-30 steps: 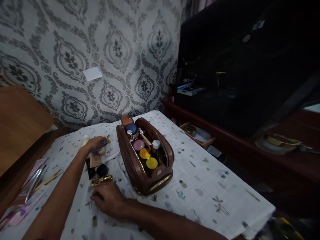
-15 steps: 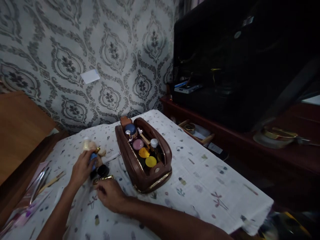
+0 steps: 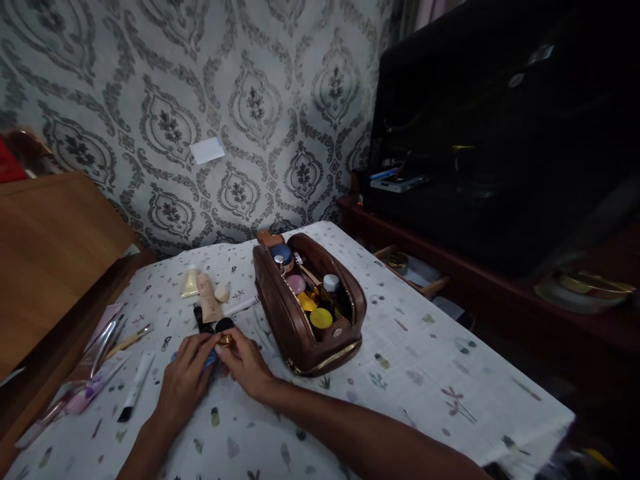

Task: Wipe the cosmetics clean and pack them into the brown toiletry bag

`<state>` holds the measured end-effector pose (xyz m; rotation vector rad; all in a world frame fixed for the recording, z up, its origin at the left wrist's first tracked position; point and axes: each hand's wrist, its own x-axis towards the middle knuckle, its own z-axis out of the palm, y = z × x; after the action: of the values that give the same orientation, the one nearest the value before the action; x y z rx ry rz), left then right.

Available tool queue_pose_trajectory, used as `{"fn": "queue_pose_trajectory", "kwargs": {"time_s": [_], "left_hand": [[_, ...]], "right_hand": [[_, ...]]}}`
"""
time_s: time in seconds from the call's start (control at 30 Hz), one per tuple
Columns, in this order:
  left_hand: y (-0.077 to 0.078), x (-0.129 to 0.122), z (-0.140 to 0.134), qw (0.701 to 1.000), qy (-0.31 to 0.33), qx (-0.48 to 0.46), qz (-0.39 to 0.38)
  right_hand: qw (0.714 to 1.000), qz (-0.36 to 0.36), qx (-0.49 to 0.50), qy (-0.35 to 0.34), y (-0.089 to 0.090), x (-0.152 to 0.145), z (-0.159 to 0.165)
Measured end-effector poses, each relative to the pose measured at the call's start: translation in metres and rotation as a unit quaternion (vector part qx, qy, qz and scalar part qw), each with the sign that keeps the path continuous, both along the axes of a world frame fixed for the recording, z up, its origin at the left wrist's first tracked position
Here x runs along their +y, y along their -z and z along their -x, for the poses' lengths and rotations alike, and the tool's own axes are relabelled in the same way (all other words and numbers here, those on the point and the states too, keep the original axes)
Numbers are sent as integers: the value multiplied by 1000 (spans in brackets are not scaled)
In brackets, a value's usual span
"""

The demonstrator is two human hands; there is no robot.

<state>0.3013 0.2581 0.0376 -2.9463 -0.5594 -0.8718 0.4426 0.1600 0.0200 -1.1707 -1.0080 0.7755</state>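
My left hand (image 3: pixel 184 377) is closed around a small blue item (image 3: pixel 210 359), mostly hidden by the fingers. Against it, my right hand (image 3: pixel 247 365) pinches a small shiny gold-coloured piece (image 3: pixel 226 340); whether the two pieces are joined, I cannot tell. Just beyond the fingers lie a beige squeeze tube (image 3: pixel 209 300), a dark slim item (image 3: pixel 201 320) and a black round cap (image 3: pixel 225 325). Right of the hands stands an open brown cosmetic bag (image 3: pixel 280 313), holding several jars and bottles, among them a yellow-lidded jar (image 3: pixel 321 319) and a white-capped bottle (image 3: pixel 331 283).
A pale yellow tube (image 3: pixel 190 283) lies at the back left. Closer in on the left are a white tube with black cap (image 3: pixel 136 390), a brush (image 3: pixel 129 341) and clear plastic packaging (image 3: pixel 85 393). A large black screen (image 3: pixel 490 147) stands right of the cloth-covered table (image 3: pixel 425 373).
My left hand has come nearer with the blue item, away from the tubes. Both hands now meet, and the right fingers grip the gold-coloured piece. The view has swung left.
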Motion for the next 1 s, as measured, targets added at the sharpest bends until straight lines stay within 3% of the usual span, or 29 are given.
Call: {"fn": "queue_pose_trajectory", "kwargs": {"time_s": [0.2,0.43,0.67,0.87,1.0], "left_hand": [[-4,-10,4,997,37,-37,59],[-6,-12,-3,977,-24,-60,202],[-16,-18,-7,956,-52,-110,268],[-14,-14,-6,903,-92,-195,370],[-10,-7,-3,842,-80,-247,474]], "right_hand": [[999,-1,31,-7,-1,0,-1],[996,4,80,-33,11,9,-1],[994,12,69,-85,7,8,-2],[995,8,48,-92,7,6,-2],[996,21,30,-86,10,7,-2]]}}
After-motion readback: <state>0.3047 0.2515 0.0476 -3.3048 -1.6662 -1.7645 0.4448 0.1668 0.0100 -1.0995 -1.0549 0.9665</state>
